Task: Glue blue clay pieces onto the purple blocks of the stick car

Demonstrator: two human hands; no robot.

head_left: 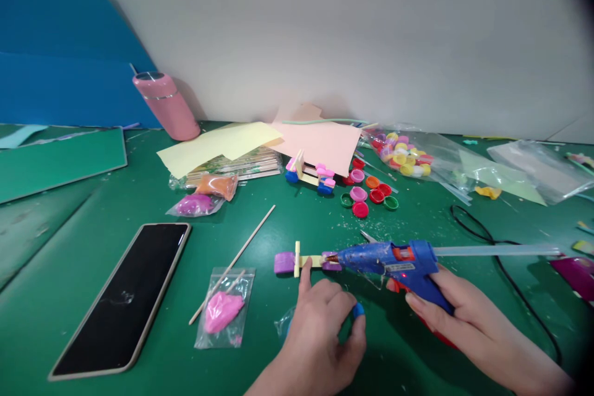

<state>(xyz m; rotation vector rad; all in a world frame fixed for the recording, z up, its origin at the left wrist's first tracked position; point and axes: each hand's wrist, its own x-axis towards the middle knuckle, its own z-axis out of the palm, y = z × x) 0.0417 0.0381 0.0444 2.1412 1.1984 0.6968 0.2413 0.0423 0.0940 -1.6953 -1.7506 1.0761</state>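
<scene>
My right hand point(464, 315) is wrapped round the handle of a blue hot glue gun point(371, 258), a clear glue stick point(496, 250) sticking out of its back. The gun's nozzle touches, or nearly touches, the right end of a small craft piece made of a pale stick point(312, 261) with purple blocks point(284, 263) at both ends and a short upright. My left hand point(320, 322) steadies that piece with the index fingertip. Between its thumb and another finger is a small blue piece point(357, 310), mostly hidden. Under this hand lies a partly covered clear bag point(284, 323).
A similar finished-looking model point(309, 176) stands behind, beside coloured bottle caps point(359, 193). At left are a phone point(123, 297), a wooden stick point(253, 235) and bagged pink clay point(223, 311). A black cord point(515, 284) curves at right; a pink tumbler point(169, 108) leans against the wall.
</scene>
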